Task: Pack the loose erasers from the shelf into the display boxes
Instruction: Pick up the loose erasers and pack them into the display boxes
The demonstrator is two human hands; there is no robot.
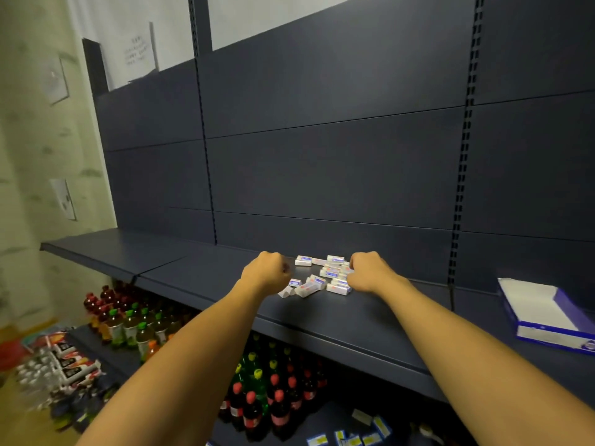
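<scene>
White sleeved erasers [323,275] heaped mid-shelf [338,313] | your left hand [267,271] and right hand [370,272] flank the heap, fingers curled; whether they grip any I cannot tell | display box [547,313] well right | gather small handfuls, carry level.

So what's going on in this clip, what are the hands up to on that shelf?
A person reaches both hands into a pile of loose erasers on the dark shelf. The left hand is at the pile's left edge and the right hand at its right edge, fingers curled; whether either grips an eraser is hidden. A white and purple display box sits further right, apparently holding no erasers.
</scene>
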